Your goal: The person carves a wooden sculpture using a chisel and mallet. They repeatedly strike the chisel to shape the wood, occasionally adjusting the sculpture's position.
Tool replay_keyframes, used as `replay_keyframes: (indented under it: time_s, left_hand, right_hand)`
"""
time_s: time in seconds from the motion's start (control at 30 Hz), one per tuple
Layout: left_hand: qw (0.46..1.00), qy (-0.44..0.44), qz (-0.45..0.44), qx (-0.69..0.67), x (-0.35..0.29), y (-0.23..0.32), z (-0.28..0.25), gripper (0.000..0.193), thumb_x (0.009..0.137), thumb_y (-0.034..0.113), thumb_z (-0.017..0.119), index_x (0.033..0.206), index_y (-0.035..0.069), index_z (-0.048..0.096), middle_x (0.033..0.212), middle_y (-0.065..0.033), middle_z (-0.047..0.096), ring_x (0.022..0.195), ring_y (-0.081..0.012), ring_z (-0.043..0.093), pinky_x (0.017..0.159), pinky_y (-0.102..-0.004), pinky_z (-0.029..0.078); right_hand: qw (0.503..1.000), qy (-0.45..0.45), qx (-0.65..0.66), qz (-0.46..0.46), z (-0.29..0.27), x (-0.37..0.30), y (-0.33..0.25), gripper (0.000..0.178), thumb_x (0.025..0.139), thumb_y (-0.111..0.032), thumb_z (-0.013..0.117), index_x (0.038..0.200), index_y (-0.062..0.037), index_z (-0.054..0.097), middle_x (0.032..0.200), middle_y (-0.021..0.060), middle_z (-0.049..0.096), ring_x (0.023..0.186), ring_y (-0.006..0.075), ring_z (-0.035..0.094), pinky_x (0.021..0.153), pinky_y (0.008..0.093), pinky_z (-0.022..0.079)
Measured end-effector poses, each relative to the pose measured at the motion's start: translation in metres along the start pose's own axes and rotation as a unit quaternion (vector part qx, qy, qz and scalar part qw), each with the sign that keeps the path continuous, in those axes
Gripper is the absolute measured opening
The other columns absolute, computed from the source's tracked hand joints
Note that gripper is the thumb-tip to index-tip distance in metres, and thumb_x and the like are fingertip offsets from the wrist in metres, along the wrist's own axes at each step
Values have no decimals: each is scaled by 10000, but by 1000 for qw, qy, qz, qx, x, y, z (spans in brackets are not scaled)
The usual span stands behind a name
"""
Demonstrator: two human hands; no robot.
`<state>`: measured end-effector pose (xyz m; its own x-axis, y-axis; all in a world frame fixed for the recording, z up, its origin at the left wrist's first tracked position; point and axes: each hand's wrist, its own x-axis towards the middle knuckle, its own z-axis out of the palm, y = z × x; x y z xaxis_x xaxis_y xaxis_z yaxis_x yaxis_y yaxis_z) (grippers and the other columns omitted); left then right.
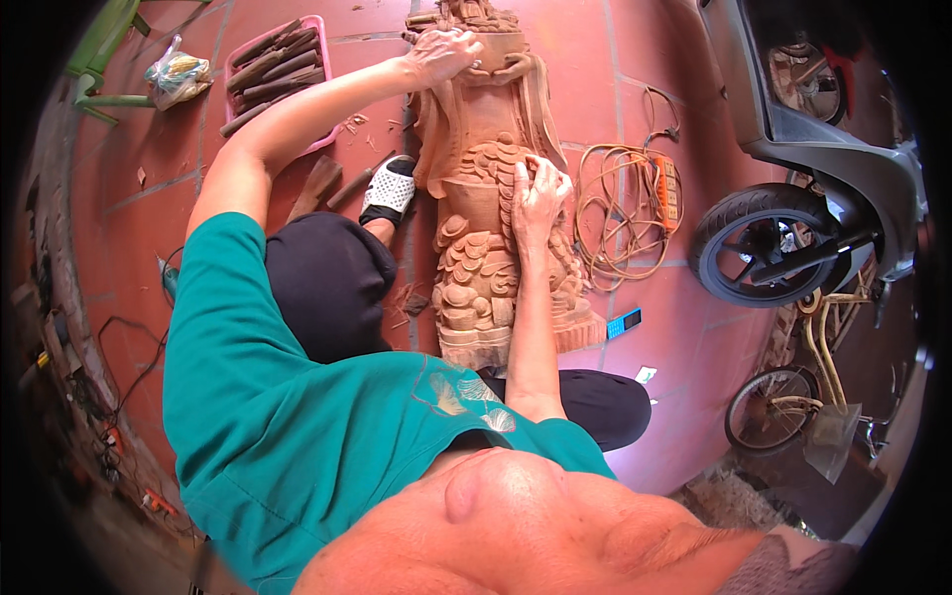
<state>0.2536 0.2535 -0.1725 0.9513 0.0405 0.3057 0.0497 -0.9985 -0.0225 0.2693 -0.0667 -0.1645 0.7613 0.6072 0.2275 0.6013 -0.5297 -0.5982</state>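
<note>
A carved wooden statue (486, 124), a robed figure on an ornate base, lies lengthwise on the floor in front of me. My left hand (443, 57) reaches across to its far part, near the carved hands, with the fingers curled down against the wood. Over the scale-like carving in the statue's middle is my right hand (538, 193), its fingers bent and drawn together. Whatever either hand pinches is hidden or too small to make out. To the left lie a wooden mallet (315, 188) and a slim tool (352, 185), beside my sandalled foot (388, 188).
A pink basket (327, 59) of wooden-handled tools and a plastic bag (178, 74) sit at the far left by a green chair (94, 61). On the right are a coiled cord (607, 213), an orange power strip (666, 193), a blue phone (624, 323) and a motorbike wheel (764, 245).
</note>
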Motion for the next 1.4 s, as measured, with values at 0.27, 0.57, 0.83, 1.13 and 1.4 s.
replay_keyframes:
  time_s: [0.27, 0.57, 0.83, 1.13, 1.4]
  left_hand:
    - [995, -48, -42, -82, 2, 2, -14, 158, 920, 164, 597, 1004, 40, 646, 1030, -169, 645, 1015, -329, 693, 782, -444, 564]
    - [953, -57, -219, -201, -8, -50, -17, 106, 908, 249, 669, 930, 156, 715, 949, -89, 729, 949, -308, 704, 787, -438, 538]
    - [997, 26, -45, -65, 1, -21, -2, 115, 913, 199, 647, 1008, 137, 668, 989, -87, 643, 975, -299, 686, 792, -415, 557]
    - [987, -26, -138, -80, -11, -50, -7, 98, 919, 179, 601, 935, 87, 628, 986, -108, 647, 885, -329, 697, 723, -448, 561]
    - [997, 31, -25, -69, -15, -41, 3, 73, 900, 148, 614, 922, 87, 647, 953, -135, 647, 894, -331, 690, 754, -463, 551]
  right_hand:
    - [999, 17, -29, -17, 0, 1, 2, 293, 1012, -277, 604, 1199, -54, 638, 1191, 140, 652, 1189, 329, 492, 1066, 444, 354]
    - [1000, -10, -7, -11, 2, -1, 8, 344, 1015, -311, 591, 1244, -55, 618, 1316, 159, 574, 1292, 400, 415, 1133, 525, 301]
    - [1000, -7, -4, -15, 4, 0, 5, 348, 1015, -313, 593, 1248, -56, 615, 1310, 148, 578, 1313, 396, 409, 1154, 525, 288]
    - [1000, -2, -4, -17, 4, 0, 6, 349, 1016, -315, 594, 1244, -52, 616, 1296, 144, 585, 1296, 394, 413, 1142, 517, 294]
    - [1000, -7, 2, -10, 0, 1, 4, 345, 1015, -308, 592, 1242, -48, 617, 1293, 141, 590, 1305, 392, 411, 1148, 518, 293]
